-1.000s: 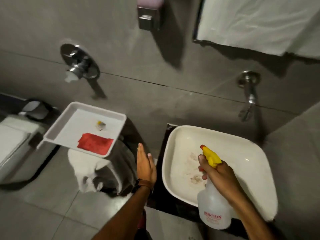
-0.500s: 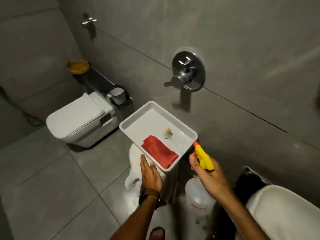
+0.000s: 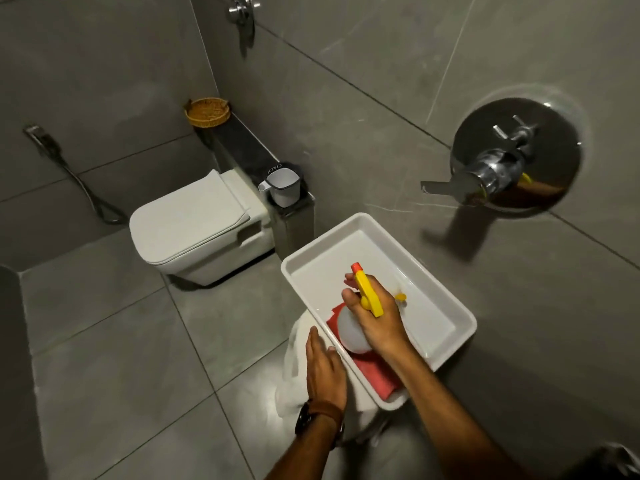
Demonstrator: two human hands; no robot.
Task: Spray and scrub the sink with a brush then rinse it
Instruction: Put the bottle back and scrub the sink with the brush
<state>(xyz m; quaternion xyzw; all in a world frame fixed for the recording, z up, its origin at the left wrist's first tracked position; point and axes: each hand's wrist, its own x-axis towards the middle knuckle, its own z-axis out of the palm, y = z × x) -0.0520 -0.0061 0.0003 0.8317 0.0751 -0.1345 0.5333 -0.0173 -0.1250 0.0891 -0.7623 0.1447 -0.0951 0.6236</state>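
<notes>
My right hand [image 3: 379, 322] grips the neck of a white spray bottle [image 3: 351, 332] with a yellow trigger and orange nozzle, holding it inside a white rectangular tray [image 3: 446, 308]. A red cloth [image 3: 375, 374] lies in the tray under the bottle. A small yellow piece of the brush [image 3: 401, 296] shows just behind my right hand; the rest is hidden. My left hand [image 3: 323, 367] is flat with fingers together, empty, against the tray's near left rim. The sink is out of view.
The tray rests on a stand draped in white cloth [image 3: 294, 382]. A white toilet [image 3: 194, 225] stands at the left, with a white jug [image 3: 282, 187] and a wicker basket [image 3: 207, 112] on the ledge behind it. A chrome wall valve [image 3: 512, 161] sticks out at the right.
The view has swung left from the sink to the tray. My right hand has carried the spray bottle from the sink into the tray, and my left hand has come to the tray's rim.
</notes>
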